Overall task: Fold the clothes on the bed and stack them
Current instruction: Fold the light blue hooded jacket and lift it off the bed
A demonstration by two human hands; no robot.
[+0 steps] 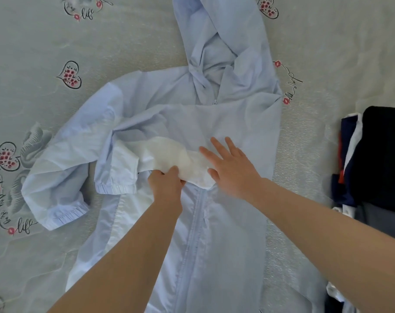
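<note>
Jacket [225, 123] on bed [101, 41], stack [382, 159] right

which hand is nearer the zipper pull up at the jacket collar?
Right. The right hand lies flat on the jacket chest, below the zipper pull. The left hand pinches the white sleeve fabric lower and further left.

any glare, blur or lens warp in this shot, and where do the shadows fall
Head view: soft, even light, no hard glare; faint shadows under the left hand and the folded sleeve of the pale blue jacket. Wide-angle warp bends the bed sheet print at the edges. The dark stack at right loses detail. The whole frame is slightly soft.
</note>
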